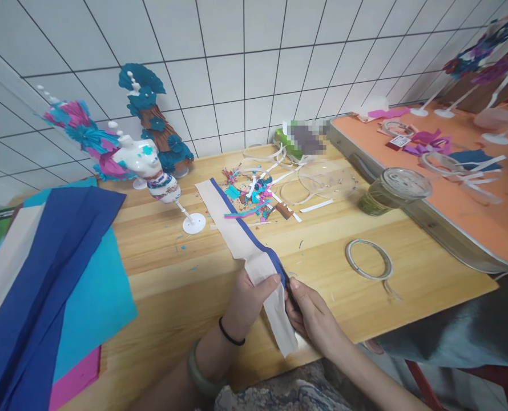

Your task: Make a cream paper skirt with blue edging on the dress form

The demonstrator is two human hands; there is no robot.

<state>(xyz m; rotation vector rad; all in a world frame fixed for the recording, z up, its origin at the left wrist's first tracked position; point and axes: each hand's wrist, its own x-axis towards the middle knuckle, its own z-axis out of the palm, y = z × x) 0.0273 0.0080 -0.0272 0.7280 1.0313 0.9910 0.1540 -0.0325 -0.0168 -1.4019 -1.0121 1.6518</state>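
A long beige paper strip (pixel 237 234) with a dark blue strip (pixel 254 240) along its right edge runs from the table's middle down to my hands. My left hand (pixel 248 302) pinches the strip's near part, thumb on top. My right hand (pixel 311 317) is closed beside it, touching the blue edge, and seems to grip a dark tool that I cannot make out. Both hands are at the front edge of the wooden table (pixel 185 268).
Blue, teal, white and pink paper sheets (pixel 44 285) lie at left. A white mannequin bust (pixel 151 165) on a stand and paper-decorated figures stand behind. Paper scraps (pixel 258 197), a tape ring (pixel 369 260), a lidded jar (pixel 393 191) and an orange-topped table (pixel 451 188) are to the right.
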